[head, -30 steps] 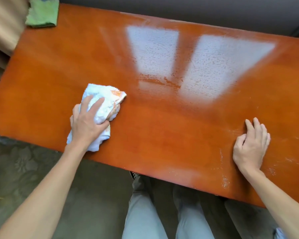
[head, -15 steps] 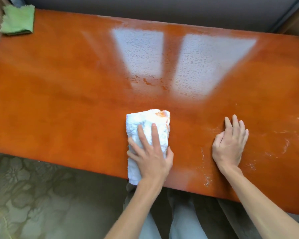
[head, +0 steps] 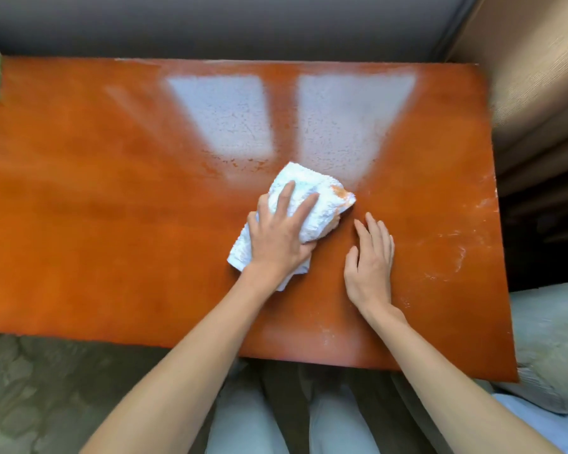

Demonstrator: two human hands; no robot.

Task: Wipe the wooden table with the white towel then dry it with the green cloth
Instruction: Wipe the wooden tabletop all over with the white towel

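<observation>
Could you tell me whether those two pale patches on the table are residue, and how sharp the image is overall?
Head view: the two pale patches on the wooden table look like window glare, not residue, though they show a speckled film; real whitish streaks sit near the right end. The left hand on the white towel is fairly sharp; the corners blur and bend with the wide-angle lens.

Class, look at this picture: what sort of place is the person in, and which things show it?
Probably a home room: a low glossy wooden table, patterned carpet beneath it, and a cushion on the right.
</observation>
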